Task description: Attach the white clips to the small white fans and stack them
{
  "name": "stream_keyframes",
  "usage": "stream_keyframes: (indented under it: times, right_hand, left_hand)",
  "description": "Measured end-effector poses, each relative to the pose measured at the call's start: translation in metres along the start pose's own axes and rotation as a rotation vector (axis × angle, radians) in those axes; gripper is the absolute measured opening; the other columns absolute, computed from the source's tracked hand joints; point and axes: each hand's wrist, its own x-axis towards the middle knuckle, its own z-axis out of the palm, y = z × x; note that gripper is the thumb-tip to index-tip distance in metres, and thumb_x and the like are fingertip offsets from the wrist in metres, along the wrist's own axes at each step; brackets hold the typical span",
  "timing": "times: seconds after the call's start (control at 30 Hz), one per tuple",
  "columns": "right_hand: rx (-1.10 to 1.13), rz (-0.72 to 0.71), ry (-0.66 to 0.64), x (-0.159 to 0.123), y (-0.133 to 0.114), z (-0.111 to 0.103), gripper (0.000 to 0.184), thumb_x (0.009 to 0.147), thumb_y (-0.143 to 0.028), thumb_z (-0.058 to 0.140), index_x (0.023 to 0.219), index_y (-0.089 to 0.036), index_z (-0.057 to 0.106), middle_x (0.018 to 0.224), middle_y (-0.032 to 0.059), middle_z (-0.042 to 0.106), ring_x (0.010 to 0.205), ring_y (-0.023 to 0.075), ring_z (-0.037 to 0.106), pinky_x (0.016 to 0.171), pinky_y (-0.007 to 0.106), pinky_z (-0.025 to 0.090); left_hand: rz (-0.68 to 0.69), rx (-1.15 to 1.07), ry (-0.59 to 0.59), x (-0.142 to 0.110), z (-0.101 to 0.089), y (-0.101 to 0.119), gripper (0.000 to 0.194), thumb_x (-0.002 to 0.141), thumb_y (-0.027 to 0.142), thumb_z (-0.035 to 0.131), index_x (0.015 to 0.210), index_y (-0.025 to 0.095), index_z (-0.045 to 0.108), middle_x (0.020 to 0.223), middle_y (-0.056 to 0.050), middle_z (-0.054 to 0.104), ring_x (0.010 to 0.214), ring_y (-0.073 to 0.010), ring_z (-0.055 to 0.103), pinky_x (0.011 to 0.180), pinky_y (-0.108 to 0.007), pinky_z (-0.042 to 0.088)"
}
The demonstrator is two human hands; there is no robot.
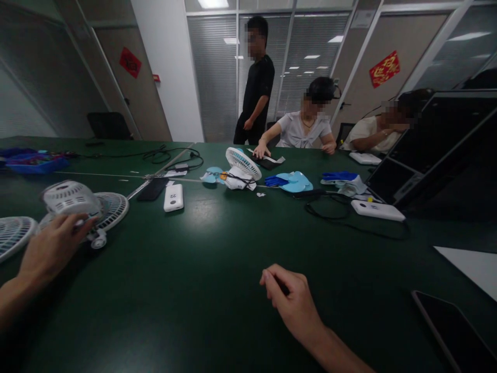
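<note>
Right hand (293, 298) curling loosely closed over the dark green table (186, 311), left hand (54, 243) gripping the white electric fan (70, 199) at table left, fan grille (15, 233) lying beside it, white power bank (173, 198) resting to its right, second fan (237, 178) lying farther off.

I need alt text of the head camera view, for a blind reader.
A person's left hand touches a white fan on a green table; the loosely curled right hand is apart. Three other people are beyond the table.
</note>
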Motion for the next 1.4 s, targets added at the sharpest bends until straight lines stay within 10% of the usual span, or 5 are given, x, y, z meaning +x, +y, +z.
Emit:
stream_keyframes:
  times: [0.33,0.63,1.0,1.4]
  right_hand:
    - [-0.010,-0.010,-0.019,-0.003,0.003,0.000,0.039,0.108,-0.043,0.048,0.083,-0.020,0.066,0.064,-0.0036,0.054,0.053,0.0125,0.057,0.051,0.024,0.043]
    - [-0.073,-0.089,-0.021,-0.004,-0.006,0.001,0.038,0.108,-0.039,0.047,0.081,-0.021,0.067,0.063,-0.0030,0.056,0.053,0.0128,0.057,0.052,0.025,0.042]
    - [-0.192,-0.380,-0.163,-0.020,-0.005,0.002,0.018,0.102,-0.037,0.064,0.114,-0.024,0.063,0.089,-0.0007,0.073,0.067,0.0144,0.068,0.071,0.029,0.047]
    - [-0.064,-0.358,-0.069,-0.013,0.002,0.000,0.016,0.100,-0.035,0.070,0.105,-0.025,0.058,0.080,-0.0042,0.068,0.064,0.0129,0.065,0.065,0.026,0.050]
  left_hand:
    - [0.106,-0.073,0.100,-0.076,-0.001,0.065,0.031,0.107,0.045,0.043,0.120,0.022,0.059,0.115,-0.008,0.065,0.080,-0.0218,0.070,0.058,-0.026,0.049]
    - [0.462,-0.417,0.195,-0.125,-0.001,0.159,0.024,0.102,0.029,0.054,0.122,0.029,0.066,0.101,-0.009,0.072,0.078,-0.0221,0.075,0.062,-0.028,0.062]
    - [0.846,-0.714,0.107,-0.095,-0.019,0.316,0.023,0.109,0.035,0.039,0.111,0.023,0.058,0.079,-0.007,0.062,0.061,-0.0200,0.062,0.048,-0.032,0.054]
    - [0.857,-0.821,-0.052,-0.085,-0.014,0.332,0.027,0.110,0.038,0.037,0.111,0.022,0.059,0.091,-0.005,0.061,0.076,-0.0188,0.062,0.061,-0.029,0.054]
